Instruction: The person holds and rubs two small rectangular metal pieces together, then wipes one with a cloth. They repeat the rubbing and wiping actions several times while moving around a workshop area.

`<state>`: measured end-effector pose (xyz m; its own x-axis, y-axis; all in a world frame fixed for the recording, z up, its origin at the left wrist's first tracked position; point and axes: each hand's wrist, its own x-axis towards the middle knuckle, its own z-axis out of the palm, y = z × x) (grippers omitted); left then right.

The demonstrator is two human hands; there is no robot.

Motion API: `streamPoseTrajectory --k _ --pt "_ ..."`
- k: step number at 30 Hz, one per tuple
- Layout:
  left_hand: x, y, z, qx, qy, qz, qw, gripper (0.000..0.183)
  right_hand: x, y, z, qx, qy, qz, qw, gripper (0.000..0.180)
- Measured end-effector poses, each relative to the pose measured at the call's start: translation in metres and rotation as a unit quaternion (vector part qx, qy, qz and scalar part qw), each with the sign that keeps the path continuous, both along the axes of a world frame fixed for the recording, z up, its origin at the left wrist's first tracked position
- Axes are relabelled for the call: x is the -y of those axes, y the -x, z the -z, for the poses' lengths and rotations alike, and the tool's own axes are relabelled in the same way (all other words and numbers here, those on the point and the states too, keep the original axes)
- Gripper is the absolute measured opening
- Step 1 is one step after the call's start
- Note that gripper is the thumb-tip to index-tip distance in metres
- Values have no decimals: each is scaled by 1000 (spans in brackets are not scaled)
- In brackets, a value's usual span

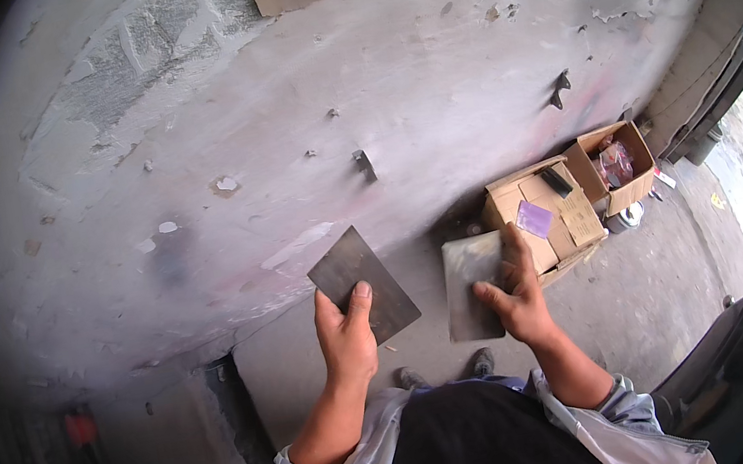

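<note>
My left hand [350, 335] grips a dark, flat rectangular plate [367, 269], its thumb lying on the face. A second flat plate, paler and shiny with light smears [469, 267], is held in my right hand [519, 299], thumb on the face and fingers at its right edge. The two plates are apart and tilted differently. Whether either one has a handle behind it cannot be seen. Beyond both hands rises a patchy wall [267, 139] with peeled and chipped plaster.
A closed cardboard box [582, 215] at the wall's foot bears a purple sheet [534, 219] and a black object [556, 181]. Beside it are an open cardboard box [634, 192] and a small bucket [627, 218]. Metal brackets [365, 166] jut from the wall. A black glossy object [731, 356] stands lower right.
</note>
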<state>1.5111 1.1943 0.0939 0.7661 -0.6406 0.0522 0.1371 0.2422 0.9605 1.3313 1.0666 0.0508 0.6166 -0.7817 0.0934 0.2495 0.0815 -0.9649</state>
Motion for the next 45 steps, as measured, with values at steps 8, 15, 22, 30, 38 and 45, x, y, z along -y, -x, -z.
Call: streamPoseTrajectory --k 8,15,22,30,38,45 --pt "3 11 7 35 -73 61 995 31 11 -2 -7 -115 275 34 954 94" --pt "3 18 25 1 -79 73 994 26 22 -3 -43 -271 283 -19 920 91" --pt "3 23 25 -12 -93 107 990 26 18 -13 -27 -194 181 -107 958 79" --pt "7 26 37 10 -111 103 988 25 7 -30 -12 -139 151 -80 975 80" --pt "15 20 41 -9 -72 55 996 24 -11 -22 8 -142 123 -88 978 76" --pt "14 10 47 -64 -67 25 995 24 -23 -9 24 -151 168 -100 969 69"
